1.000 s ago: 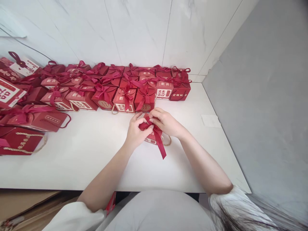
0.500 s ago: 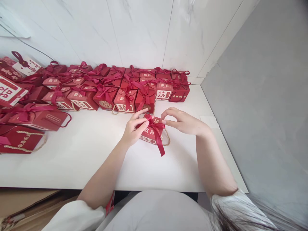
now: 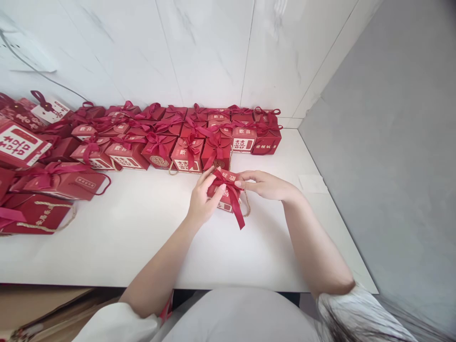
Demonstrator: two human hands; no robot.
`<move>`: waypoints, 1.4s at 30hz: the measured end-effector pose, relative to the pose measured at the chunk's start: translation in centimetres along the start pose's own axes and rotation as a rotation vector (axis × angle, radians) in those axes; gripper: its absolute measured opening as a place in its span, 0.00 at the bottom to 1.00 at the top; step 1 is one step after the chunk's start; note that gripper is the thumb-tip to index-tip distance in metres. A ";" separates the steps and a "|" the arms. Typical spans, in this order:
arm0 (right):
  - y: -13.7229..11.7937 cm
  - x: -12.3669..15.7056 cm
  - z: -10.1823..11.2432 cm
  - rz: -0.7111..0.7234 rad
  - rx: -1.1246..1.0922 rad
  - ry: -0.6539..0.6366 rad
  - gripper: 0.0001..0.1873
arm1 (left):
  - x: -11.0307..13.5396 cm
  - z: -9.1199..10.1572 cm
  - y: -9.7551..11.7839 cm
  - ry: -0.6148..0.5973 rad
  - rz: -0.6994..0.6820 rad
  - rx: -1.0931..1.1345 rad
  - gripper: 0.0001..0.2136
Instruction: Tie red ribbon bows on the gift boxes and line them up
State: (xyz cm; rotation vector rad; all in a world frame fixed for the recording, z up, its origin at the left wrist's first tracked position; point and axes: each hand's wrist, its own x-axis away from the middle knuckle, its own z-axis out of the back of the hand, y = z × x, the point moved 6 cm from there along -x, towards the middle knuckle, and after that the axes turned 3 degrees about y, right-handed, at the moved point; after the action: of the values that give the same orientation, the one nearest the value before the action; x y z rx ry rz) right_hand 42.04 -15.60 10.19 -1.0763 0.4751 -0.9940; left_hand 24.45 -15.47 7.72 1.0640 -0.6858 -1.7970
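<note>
A small red gift box (image 3: 225, 191) with gold print and a rope handle stands on the white table (image 3: 142, 237), just in front of the row of boxes. A dark red ribbon (image 3: 233, 199) is tied in a bow on top, one tail hanging toward me. My left hand (image 3: 203, 202) pinches the bow's left loop. My right hand (image 3: 265, 185) pinches the right loop with thumb and forefinger.
Several rows of finished red gift boxes (image 3: 185, 137) with bows line the marble wall. Bigger red boxes (image 3: 53, 180) lie at the left. A small paper slip (image 3: 311, 183) rests near the grey wall on the right. A cardboard carton (image 3: 32, 308) sits below the table edge.
The hands went from working close together on the knot to pulling the loops apart, then came a little closer again. The box has shifted slightly away from me.
</note>
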 end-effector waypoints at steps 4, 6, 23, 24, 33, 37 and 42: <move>1.1 -0.7 -0.5 -0.080 -0.121 -0.016 0.24 | 0.4 -0.7 -0.7 0.077 0.078 0.053 0.17; 1.2 -0.8 -0.6 -0.076 -0.152 -0.013 0.23 | 0.7 -0.8 -0.7 0.117 0.091 0.041 0.16; 1.1 -0.8 -0.2 0.016 -0.163 -0.076 0.18 | 0.5 0.1 0.2 0.070 0.062 -0.391 0.17; 1.2 -0.7 -0.2 0.013 -0.159 -0.081 0.18 | 0.5 0.2 0.4 0.076 0.029 -0.446 0.16; 1.2 -0.8 -0.1 0.041 -0.171 -0.106 0.20 | 0.6 0.2 0.0 0.044 0.140 -0.460 0.16; 1.4 -0.9 -0.2 0.060 -0.186 -0.103 0.21 | 0.6 0.4 -0.6 0.072 0.206 -0.435 0.16; 1.5 -0.7 -0.2 0.069 -0.189 -0.098 0.20 | 0.4 0.6 -0.8 0.150 0.119 -0.449 0.15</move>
State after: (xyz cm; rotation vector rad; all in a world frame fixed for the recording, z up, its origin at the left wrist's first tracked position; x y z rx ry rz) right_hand 42.22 -14.93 8.72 -1.2630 0.5305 -0.8437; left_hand 23.47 -15.48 7.25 0.8231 -0.2302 -1.6443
